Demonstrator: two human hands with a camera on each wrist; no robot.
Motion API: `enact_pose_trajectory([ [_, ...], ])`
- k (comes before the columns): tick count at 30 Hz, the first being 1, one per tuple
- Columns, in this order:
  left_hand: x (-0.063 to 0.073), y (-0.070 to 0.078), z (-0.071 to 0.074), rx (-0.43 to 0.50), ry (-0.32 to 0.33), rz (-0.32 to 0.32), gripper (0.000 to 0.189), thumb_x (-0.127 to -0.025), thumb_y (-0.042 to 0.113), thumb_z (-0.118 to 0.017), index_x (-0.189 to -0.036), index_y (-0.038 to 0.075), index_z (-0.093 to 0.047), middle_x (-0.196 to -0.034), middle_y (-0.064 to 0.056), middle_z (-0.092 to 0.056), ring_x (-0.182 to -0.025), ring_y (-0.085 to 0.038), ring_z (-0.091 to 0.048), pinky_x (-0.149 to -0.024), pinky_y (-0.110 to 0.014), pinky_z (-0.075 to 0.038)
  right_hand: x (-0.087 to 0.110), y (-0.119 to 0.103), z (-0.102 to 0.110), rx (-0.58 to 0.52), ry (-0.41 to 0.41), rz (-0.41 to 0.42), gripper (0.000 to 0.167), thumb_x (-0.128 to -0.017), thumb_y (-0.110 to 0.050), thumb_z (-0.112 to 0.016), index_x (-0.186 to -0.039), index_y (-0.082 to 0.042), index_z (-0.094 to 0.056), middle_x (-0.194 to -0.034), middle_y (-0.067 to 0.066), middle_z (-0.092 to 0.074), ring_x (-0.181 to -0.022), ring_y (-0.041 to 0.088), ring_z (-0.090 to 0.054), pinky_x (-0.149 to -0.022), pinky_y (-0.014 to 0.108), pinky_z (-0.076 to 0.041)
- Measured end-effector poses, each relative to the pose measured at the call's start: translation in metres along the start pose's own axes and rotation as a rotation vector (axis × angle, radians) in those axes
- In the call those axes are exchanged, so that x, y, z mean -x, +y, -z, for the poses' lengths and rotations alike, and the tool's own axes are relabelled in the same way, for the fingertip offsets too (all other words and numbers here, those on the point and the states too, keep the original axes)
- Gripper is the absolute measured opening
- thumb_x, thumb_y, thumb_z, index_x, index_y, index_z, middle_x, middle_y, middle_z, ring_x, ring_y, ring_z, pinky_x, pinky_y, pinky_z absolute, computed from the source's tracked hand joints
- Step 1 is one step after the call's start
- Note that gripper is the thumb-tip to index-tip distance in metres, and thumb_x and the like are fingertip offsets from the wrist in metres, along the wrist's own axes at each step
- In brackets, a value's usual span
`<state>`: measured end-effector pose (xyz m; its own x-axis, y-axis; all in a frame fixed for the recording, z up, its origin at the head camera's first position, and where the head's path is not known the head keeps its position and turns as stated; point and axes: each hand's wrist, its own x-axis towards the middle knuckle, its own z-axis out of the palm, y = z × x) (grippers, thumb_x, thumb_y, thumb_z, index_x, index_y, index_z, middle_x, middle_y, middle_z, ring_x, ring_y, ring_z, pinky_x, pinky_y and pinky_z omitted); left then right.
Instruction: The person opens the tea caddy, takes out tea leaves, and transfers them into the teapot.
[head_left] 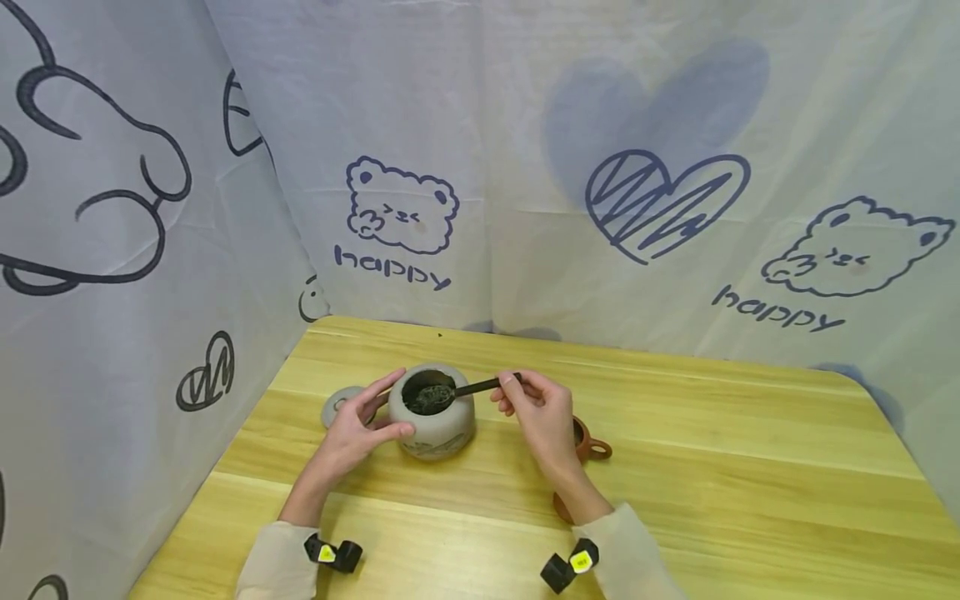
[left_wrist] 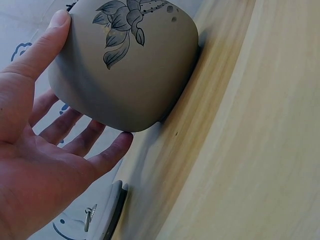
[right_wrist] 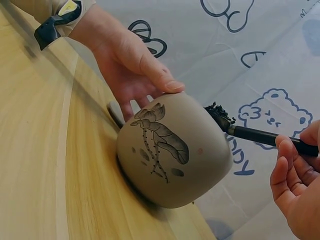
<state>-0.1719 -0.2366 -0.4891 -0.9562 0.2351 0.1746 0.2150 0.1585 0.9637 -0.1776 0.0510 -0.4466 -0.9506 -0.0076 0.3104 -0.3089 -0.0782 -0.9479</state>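
Note:
A round grey tea jar (head_left: 442, 432) with a dark leaf-and-flower drawing (right_wrist: 167, 142) stands uncovered on the table. My left hand (head_left: 347, 440) holds its left side, thumb near the rim in front and fingers spread round the back. Between the thumb and fingers of my right hand (head_left: 543, 421), the dark handle of a scoop (head_left: 478, 386) is pinched. The scoop's bowl lies at the jar's mouth, heaped with dark dry tea leaves (right_wrist: 218, 111). How full the jar is inside, I cannot tell.
The jar's grey lid (head_left: 337, 407) lies on the table behind my left hand. A reddish-brown cup with a handle (head_left: 598, 450) is partly hidden by my right hand. Another reddish-brown piece (head_left: 561, 507) shows under the right wrist. Printed cloth (head_left: 525, 275) hangs behind the wooden table (head_left: 712, 483).

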Motion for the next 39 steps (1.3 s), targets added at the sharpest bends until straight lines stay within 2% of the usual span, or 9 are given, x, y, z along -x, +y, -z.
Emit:
enact_pose_trajectory([
  [7,0.001,0.0,-0.001,0.009,0.001,0.002,0.081,-0.088,0.007,-0.082,-0.158,0.017,-0.042,-0.165,-0.004,-0.033,-0.15,-0.034,-0.032,-0.115,-0.045,-0.039,0.002,-0.006,0.007,-0.033,0.012,0.003,0.022,-0.102,-0.016,-0.067,-0.099,0.004,-0.075,-0.08,0.02,-0.072,-0.066,0.019,-0.066,-0.062,0.028,-0.06],
  [14,0.001,-0.001,-0.001,0.013,0.002,-0.005,0.081,-0.089,0.007,-0.082,-0.159,0.015,-0.041,-0.165,-0.004,-0.032,-0.15,-0.034,-0.032,-0.115,-0.046,-0.039,0.004,-0.008,0.016,-0.015,0.031,0.016,0.022,-0.101,-0.018,-0.068,-0.098,0.003,-0.075,-0.078,0.016,-0.072,-0.065,0.016,-0.065,-0.058,0.023,-0.057],
  [19,0.002,-0.002,-0.001,0.011,0.006,-0.006,0.082,-0.088,0.006,-0.081,-0.159,0.015,-0.041,-0.165,-0.005,-0.032,-0.15,-0.034,-0.032,-0.115,-0.048,-0.038,0.008,-0.01,0.023,0.008,0.031,0.026,0.022,-0.101,-0.019,-0.068,-0.098,0.002,-0.075,-0.078,0.015,-0.072,-0.065,0.017,-0.065,-0.061,0.027,-0.06],
  [23,0.002,-0.002,-0.002,0.009,0.005,-0.01,0.081,-0.089,0.006,-0.081,-0.159,0.014,-0.04,-0.165,-0.006,-0.032,-0.15,-0.034,-0.032,-0.115,-0.048,-0.038,0.011,-0.012,0.032,0.015,0.036,0.019,0.022,-0.101,-0.019,-0.069,-0.1,0.002,-0.076,-0.079,0.017,-0.072,-0.066,0.024,-0.065,-0.062,0.033,-0.062],
  [28,0.002,-0.001,-0.002,0.005,0.008,-0.01,0.081,-0.088,0.006,-0.082,-0.158,0.015,-0.041,-0.166,-0.006,-0.032,-0.15,-0.035,-0.032,-0.115,-0.048,-0.039,0.014,-0.013,0.043,0.013,0.041,0.014,0.023,-0.101,-0.019,-0.069,-0.102,0.003,-0.076,-0.08,0.019,-0.071,-0.067,0.029,-0.065,-0.063,0.033,-0.062],
  [36,0.001,-0.003,-0.003,0.001,0.004,-0.015,0.081,-0.089,0.005,-0.081,-0.159,0.014,-0.041,-0.165,-0.007,-0.032,-0.149,-0.035,-0.032,-0.115,-0.049,-0.038,0.023,-0.013,0.062,0.044,0.085,-0.002,0.023,-0.102,-0.018,-0.068,-0.1,0.005,-0.075,-0.08,0.017,-0.071,-0.067,0.02,-0.064,-0.063,0.029,-0.06],
  [39,0.001,-0.002,-0.003,0.007,0.006,-0.013,0.081,-0.089,0.005,-0.081,-0.158,0.014,-0.041,-0.165,-0.006,-0.033,-0.149,-0.034,-0.033,-0.115,-0.048,-0.038,0.025,-0.013,0.069,0.068,0.095,-0.005,0.024,-0.102,-0.018,-0.067,-0.101,0.004,-0.075,-0.081,0.017,-0.071,-0.068,0.02,-0.064,-0.062,0.028,-0.06],
])
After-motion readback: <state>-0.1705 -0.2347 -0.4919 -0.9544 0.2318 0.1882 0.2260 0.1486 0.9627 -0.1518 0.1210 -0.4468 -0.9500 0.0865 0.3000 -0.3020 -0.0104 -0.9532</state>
